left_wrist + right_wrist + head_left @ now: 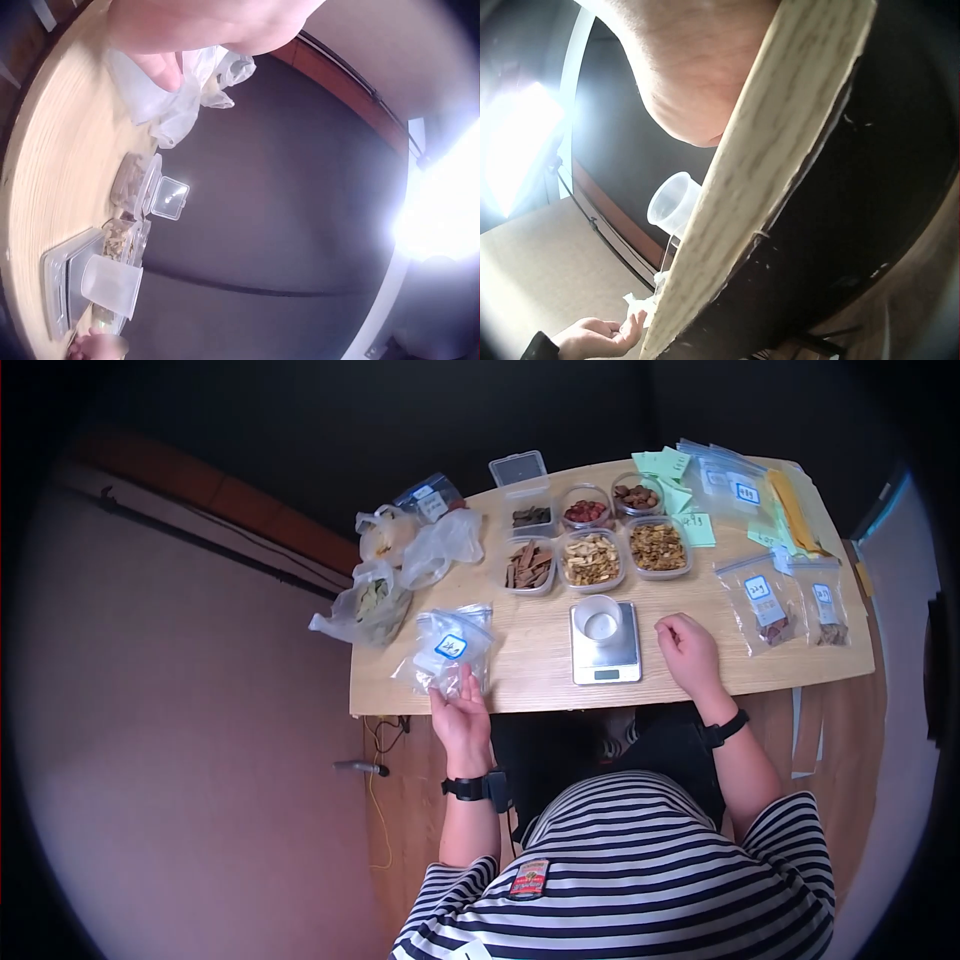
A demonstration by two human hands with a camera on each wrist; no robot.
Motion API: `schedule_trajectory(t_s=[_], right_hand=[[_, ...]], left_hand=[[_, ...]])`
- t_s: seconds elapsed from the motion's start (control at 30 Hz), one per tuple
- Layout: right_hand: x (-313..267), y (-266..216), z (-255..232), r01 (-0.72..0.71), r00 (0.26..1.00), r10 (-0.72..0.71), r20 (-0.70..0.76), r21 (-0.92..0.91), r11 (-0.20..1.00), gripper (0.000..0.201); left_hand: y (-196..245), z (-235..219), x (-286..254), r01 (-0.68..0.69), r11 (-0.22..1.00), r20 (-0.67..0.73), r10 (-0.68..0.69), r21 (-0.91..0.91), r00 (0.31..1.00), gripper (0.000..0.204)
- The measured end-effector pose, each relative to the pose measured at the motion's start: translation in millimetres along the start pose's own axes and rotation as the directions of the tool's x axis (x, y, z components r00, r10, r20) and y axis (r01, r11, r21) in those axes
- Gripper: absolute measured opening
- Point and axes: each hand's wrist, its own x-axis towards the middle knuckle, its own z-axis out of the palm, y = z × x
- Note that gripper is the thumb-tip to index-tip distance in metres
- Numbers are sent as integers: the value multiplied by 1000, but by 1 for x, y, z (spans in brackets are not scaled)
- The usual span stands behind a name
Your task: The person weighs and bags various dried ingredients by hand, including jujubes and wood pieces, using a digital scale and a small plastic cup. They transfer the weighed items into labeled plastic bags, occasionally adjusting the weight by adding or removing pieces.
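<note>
Clear plastic bags lie at the scale's nine o'clock, bare table between; the left hand, loosely extended, meets their near edge without gripping; empty, the right hand curls loosely at three.

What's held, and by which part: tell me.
Nothing appears held. The left hand is palm up, thumb and fingers apart, at the nearest labelled bag; the right hand, loosely curled, looks empty.

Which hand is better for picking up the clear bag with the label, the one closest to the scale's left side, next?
Probably the left hand: its fingers are right at the clear bag. The right hand is across on the other side of the scale.
</note>
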Motion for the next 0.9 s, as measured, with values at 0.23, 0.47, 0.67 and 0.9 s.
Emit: schedule_trajectory(t_s=[0.23, 0.47, 0.67, 0.9], right_hand=[[0, 5, 2, -37, 999, 37, 17, -3, 999, 11], [0, 1, 0, -38, 999, 38, 15, -7, 999, 11], [0, 3, 0, -14, 1000, 15, 15, -24, 1000, 11], [1, 1, -1, -26, 999, 27, 18, -39, 999, 10]], left_hand=[[7, 12, -12, -103, 992, 43, 106, -67, 993, 50], [-7, 2, -33, 166, 980, 69, -160, -106, 985, 53], [3, -16, -54, 358, 885, 112, -405, 297, 908, 60], [5, -22, -60, 465, 692, 25, -571, 551, 820, 46]])
